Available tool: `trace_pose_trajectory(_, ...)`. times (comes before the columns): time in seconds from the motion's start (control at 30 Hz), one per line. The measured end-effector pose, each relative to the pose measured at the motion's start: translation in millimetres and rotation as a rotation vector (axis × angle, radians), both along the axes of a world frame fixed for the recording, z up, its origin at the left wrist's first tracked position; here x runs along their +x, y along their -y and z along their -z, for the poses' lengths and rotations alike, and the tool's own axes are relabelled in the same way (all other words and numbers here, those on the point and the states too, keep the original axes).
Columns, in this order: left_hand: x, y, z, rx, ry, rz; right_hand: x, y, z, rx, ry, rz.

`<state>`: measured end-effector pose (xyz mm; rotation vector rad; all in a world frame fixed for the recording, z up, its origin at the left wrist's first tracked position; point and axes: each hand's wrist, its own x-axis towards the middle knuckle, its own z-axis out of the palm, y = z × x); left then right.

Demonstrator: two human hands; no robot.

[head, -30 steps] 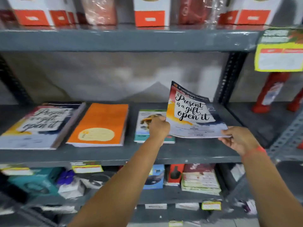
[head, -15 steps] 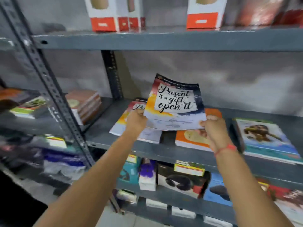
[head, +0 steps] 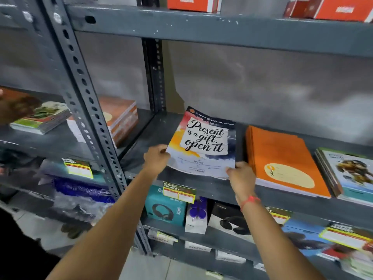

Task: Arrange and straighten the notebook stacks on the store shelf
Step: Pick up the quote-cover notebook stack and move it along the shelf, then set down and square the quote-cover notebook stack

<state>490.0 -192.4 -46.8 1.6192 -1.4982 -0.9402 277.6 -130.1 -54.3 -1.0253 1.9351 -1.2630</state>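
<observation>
A notebook printed "Present is a gift, open it" (head: pixel 203 142) lies low over the grey middle shelf (head: pixel 145 138), at its left end. My left hand (head: pixel 156 158) grips its near left corner and my right hand (head: pixel 241 175) grips its near right corner. More pages of the same stack show under its near edge. To its right lies an orange notebook stack (head: pixel 282 158), and further right a stack with a cartoon cover (head: pixel 349 170).
A perforated grey upright (head: pixel 84 93) stands left of my arms. Beyond it, more notebook stacks (head: pixel 119 118) lie on the neighbouring shelf. Boxed headphones (head: pixel 165 207) and yellow price tags (head: pixel 179 191) fill the shelf below. Orange boxes (head: pixel 193 4) stand on the top shelf.
The notebook has travelled from the right end of the shelf to the left end and come down onto the stack there. Both hands have kept hold of it.
</observation>
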Motion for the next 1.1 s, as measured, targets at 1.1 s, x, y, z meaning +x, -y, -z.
trace_pose_trajectory(1.1, 34, -5, 61, -0.014, -0.501, 0.14, -13, -13, 60, -0.183, 0.274, -0.319)
